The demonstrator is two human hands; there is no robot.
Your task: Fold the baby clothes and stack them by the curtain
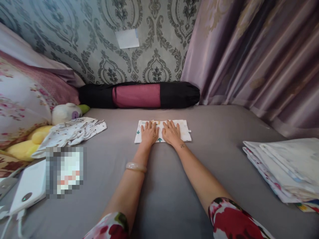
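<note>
A white cloth (184, 127) with small green prints lies folded into a flat rectangle on the grey bed sheet (164, 179). A small tag sticks out from its right edge. My left hand (150, 132) rests palm down on its left half, fingers stretched out and pointing away from me. On the middle and right part lies my right hand (171, 132), also flat, with its fingers a little spread. Between the two hands a narrow strip of the printed cloth shows. The underside of the cloth is hidden.
A black and pink rolled bag (136, 95) lies along the patterned wall. At the right sits a stack of folded cloths (286, 169). To the left are a crumpled spotted cloth (77, 131), plush toys (65, 113) and a white power bank (30, 186) with cables.
</note>
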